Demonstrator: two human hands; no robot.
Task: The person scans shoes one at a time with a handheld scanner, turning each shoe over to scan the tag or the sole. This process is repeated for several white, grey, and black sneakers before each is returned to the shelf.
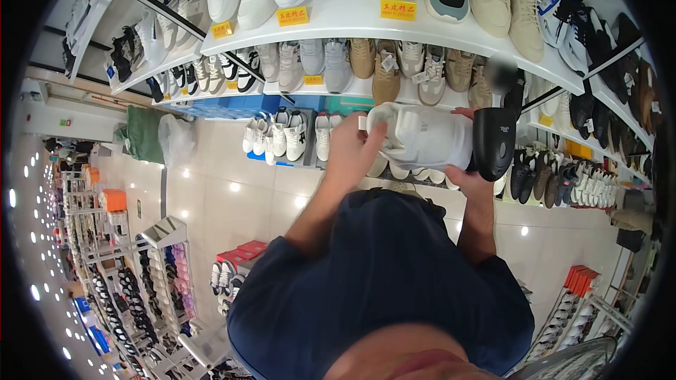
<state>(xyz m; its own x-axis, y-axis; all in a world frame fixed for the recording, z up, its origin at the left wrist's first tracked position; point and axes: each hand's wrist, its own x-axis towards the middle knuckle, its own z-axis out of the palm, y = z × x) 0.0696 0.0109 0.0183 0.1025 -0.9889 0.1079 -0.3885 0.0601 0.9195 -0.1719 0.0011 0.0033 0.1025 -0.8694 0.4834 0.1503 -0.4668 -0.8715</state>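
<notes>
A white sneaker [426,135] is held out in front of my chest, its collar toward the left and its toe end toward the right. My left hand [355,144] is closed on the heel end, with the thumb at the padded opening. My right hand [473,181] is closed around the toe end, thumb on the near side and fingertips showing on the far side. A black, rounded handheld device [495,144] with small pale lettering covers the toe and part of my right hand. How the device is held is hidden.
A white upper shelf [331,21] with sneakers and yellow price cards [398,9] curves across the front. Below are a lower row of shoes [386,74] and white sneakers on boxes [287,134]. Tiled floor [211,176] and more shoe racks [141,288] lie to the sides.
</notes>
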